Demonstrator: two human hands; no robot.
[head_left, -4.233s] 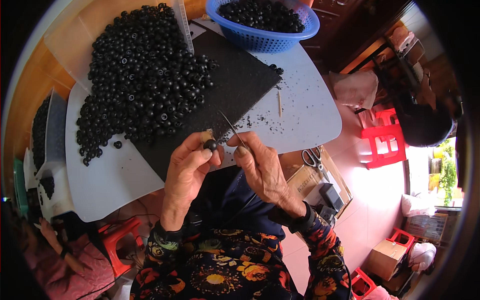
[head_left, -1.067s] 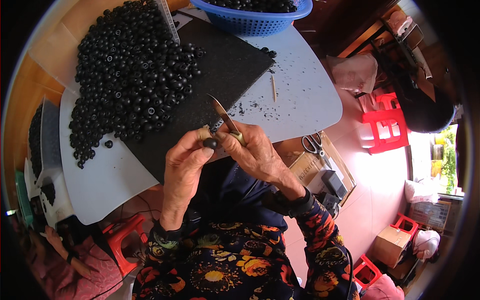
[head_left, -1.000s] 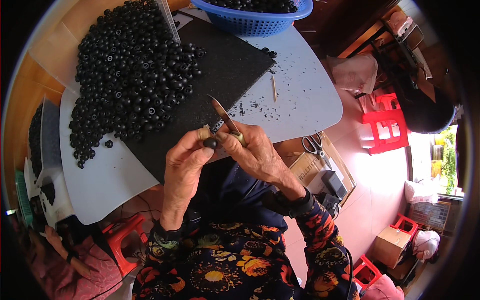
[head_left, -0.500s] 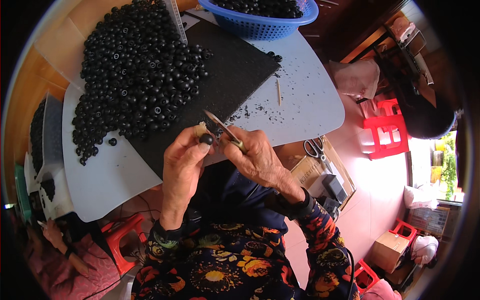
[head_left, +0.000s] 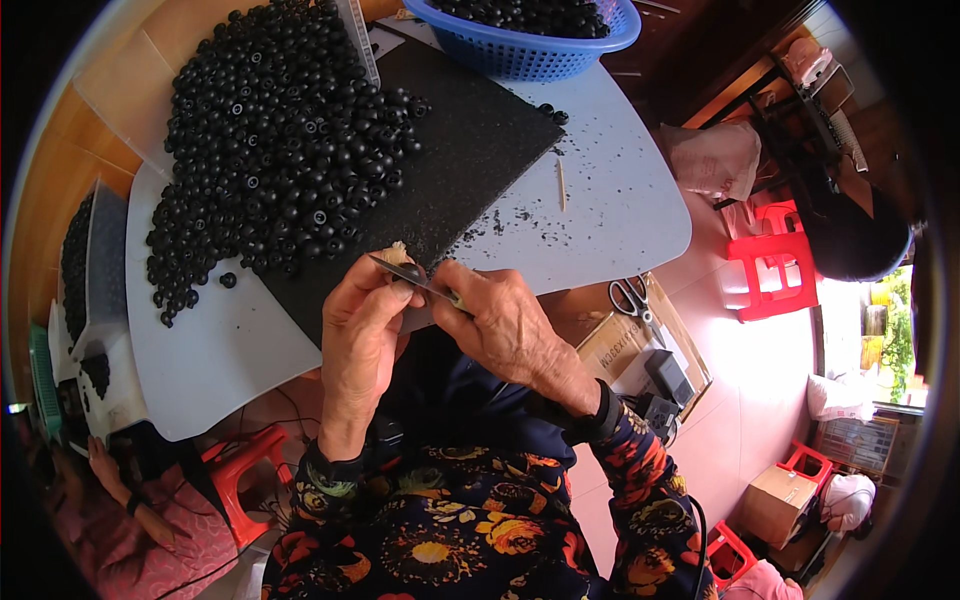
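Small round black bead (head_left: 411,272) pinched in left hand (head_left: 362,330); right hand (head_left: 505,325) grips thin blade (head_left: 400,277).

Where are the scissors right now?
In the head view, the scissors lie off the table's right edge, on top of a cardboard box, just right of the person's right hand.

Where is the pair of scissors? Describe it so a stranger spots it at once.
Start at the pale grey table with its heap of small black round parts. Look just off its near right corner, down to the brown cardboard box on the floor. The scissors lie on top of it, the only thing there with black loop handles and shiny metal blades.
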